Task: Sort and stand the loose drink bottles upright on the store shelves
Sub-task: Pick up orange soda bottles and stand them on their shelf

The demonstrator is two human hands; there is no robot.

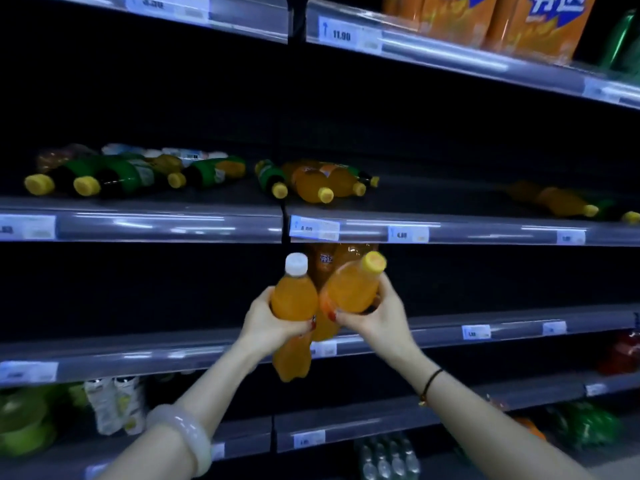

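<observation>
At centre frame, the left hand (pixel 268 320) wraps the orange bottle with the white cap (pixel 294 299), held upright; the right hand (pixel 375 315) clasps the tilted yellow-capped orange bottle (pixel 353 289), probably both bound for the shelf behind. More bottles lie flat on the middle shelf (pixel 173 223). Price tags (pixel 341 35) read 11.90 and 4.80

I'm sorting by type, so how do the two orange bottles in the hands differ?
The bottle in the left hand has a white cap; the bottle in the right hand has a yellow cap. The white-capped bottle is held nearly upright, while the yellow-capped bottle tilts to the right. Both hold orange drink and are gripped around the body, in front of the shelf edge.
</observation>
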